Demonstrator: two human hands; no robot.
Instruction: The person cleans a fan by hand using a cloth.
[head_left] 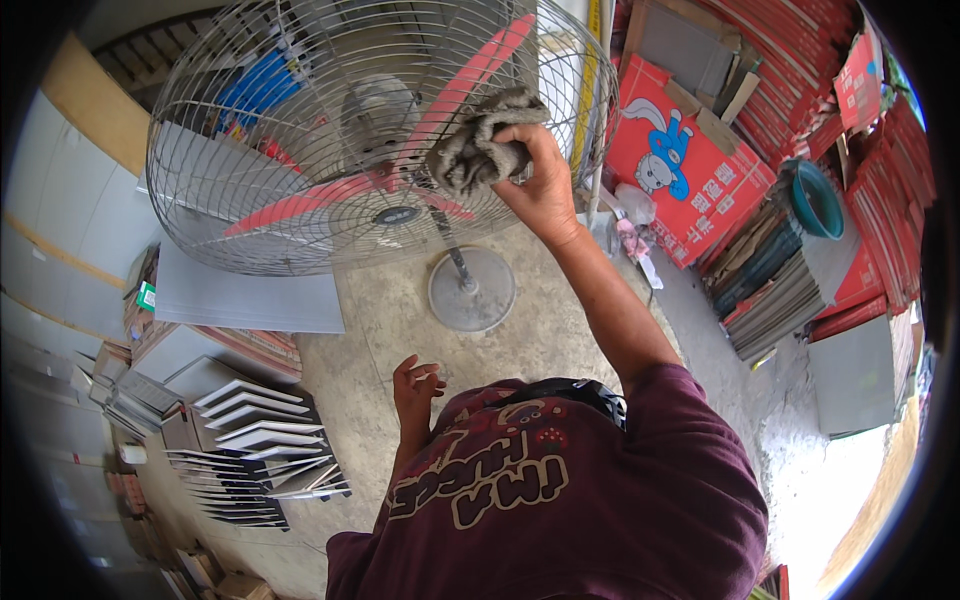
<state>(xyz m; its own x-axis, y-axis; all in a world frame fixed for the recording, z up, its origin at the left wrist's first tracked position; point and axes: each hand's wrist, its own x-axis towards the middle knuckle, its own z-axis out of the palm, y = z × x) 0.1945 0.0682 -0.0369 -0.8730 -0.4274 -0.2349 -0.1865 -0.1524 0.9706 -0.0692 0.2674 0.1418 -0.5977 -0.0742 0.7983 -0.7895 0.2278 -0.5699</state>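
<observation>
A large pedestal fan (397, 215) with a round wire cage and pink-red blades stands before me, its head filling the upper part of the view. My right hand (540, 190) is closed on a bunched grey-brown cloth (470, 165), which lies against the front of the cage, right of the hub. Some wires and part of a blade are hidden behind the cloth. Lower down, near my body, my left hand (416, 390) is free of the fan, fingers apart and slightly curled, holding nothing. Below the cage, the pole meets a round grey base (472, 290) on the floor.
Stacks of flattened red cardboard (770, 70) lean at the right, with a teal basin (817, 200) among them. A red box (690, 165) carries a blue cartoon animal. At left are a grey panel (250, 300) and a rack of white sheets (255, 425).
</observation>
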